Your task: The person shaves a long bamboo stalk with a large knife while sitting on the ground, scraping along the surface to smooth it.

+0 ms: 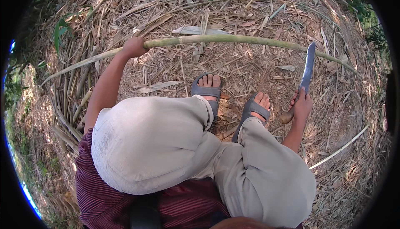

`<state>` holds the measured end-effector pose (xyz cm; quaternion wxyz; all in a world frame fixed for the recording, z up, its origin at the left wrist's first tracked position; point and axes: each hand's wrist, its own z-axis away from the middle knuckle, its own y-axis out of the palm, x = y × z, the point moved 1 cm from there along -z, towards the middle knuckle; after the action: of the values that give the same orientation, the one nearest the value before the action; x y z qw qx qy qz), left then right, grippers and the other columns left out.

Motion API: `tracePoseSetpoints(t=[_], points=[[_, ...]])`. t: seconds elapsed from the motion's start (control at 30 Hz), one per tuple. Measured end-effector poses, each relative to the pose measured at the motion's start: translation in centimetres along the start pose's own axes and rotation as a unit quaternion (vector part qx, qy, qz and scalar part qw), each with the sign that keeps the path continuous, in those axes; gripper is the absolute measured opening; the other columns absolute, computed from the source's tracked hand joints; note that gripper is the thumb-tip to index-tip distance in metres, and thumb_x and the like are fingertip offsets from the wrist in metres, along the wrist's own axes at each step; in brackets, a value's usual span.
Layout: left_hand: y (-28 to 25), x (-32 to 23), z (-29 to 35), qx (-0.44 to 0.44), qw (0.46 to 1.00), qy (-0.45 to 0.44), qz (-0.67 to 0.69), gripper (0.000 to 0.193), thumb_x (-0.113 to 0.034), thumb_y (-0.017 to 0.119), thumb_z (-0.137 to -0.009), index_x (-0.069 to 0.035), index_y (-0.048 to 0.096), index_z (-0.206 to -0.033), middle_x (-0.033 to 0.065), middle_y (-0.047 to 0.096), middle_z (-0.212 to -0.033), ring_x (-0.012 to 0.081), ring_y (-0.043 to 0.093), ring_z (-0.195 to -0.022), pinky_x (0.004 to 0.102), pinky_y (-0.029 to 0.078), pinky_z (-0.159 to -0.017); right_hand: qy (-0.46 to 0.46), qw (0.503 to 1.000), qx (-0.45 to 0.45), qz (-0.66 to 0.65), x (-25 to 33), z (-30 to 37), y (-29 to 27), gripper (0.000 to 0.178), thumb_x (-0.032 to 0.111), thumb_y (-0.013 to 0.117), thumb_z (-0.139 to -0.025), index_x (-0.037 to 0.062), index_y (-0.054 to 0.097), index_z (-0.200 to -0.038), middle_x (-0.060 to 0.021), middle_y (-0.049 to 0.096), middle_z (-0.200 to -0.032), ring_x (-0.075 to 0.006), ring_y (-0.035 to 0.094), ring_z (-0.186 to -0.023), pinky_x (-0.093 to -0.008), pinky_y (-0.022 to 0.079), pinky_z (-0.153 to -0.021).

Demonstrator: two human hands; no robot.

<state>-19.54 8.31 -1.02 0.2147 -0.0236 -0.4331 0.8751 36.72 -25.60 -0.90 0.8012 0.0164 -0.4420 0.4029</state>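
Note:
A long green bamboo pole (pixel 225 38) stretches from left to right in front of my feet. My left hand (pixel 135 47) is closed around it on the left side. My right hand (pixel 303 104) grips a machete (pixel 308 68) by its wooden handle, whose rounded end (pixel 286 117) shows below the fist. The blade points away from me, and its tip overlaps the pole toward the right end. From this view I cannot tell whether the blade touches the pole.
Dry leaves and bamboo scraps (pixel 250 66) cover the ground. Several cut poles (pixel 77 91) lie piled at the left. A thin pale strip (pixel 339 148) lies at the right. My sandalled feet (pixel 207 88) stand between the hands. Green plants (pixel 62 31) grow at the far left.

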Motion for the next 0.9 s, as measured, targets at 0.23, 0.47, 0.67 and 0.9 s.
tracePoseSetpoints(t=[0.23,0.47,0.67,0.9], points=[[-0.6,-2.6,1.2,-0.040,0.999,-0.030,0.011,0.023,-0.016,0.065,-0.074,-0.006,0.075,-0.091,0.0204,0.073,-0.089,0.0376,0.072,-0.085,0.0468,0.058,-0.080,-0.056,0.998,-0.030,0.012,1.7,2.6,2.9,0.033,0.030,0.053,-0.105,-0.0016,0.059,-0.097,-0.0027,0.053,-0.067,-0.0093,0.050,-0.048,-0.0263,0.041,-0.039],[-3.8,-12.0,2.1,-0.072,0.996,-0.018,0.054,0.023,-0.018,0.066,-0.073,0.000,0.074,-0.085,0.0225,0.072,-0.088,0.0383,0.072,-0.084,0.0466,0.058,-0.078,0.013,0.988,0.155,-0.014,3.9,5.6,8.8,0.034,0.030,0.050,-0.107,-0.0012,0.060,-0.099,-0.0026,0.054,-0.069,-0.0081,0.051,-0.048,-0.0249,0.042,-0.040],[-4.0,-14.0,1.7,-0.058,0.994,-0.009,0.089,0.025,-0.021,0.070,-0.074,0.000,0.075,-0.087,0.0211,0.073,-0.088,0.0381,0.072,-0.085,0.0467,0.058,-0.077,-0.019,0.972,0.233,0.031,1.6,7.7,11.2,0.036,0.031,0.050,-0.106,-0.0024,0.060,-0.097,-0.0037,0.055,-0.067,-0.0103,0.053,-0.047,-0.0271,0.045,-0.041],[-3.6,-13.9,1.4,-0.023,0.997,-0.003,0.078,0.025,-0.018,0.066,-0.073,0.001,0.075,-0.088,0.0218,0.073,-0.090,0.0377,0.072,-0.087,0.0461,0.058,-0.079,-0.039,0.932,0.334,0.134,2.9,10.2,16.4,0.034,0.028,0.048,-0.107,-0.0011,0.056,-0.092,-0.0045,0.056,-0.066,-0.0116,0.054,-0.048,-0.0292,0.047,-0.044]])
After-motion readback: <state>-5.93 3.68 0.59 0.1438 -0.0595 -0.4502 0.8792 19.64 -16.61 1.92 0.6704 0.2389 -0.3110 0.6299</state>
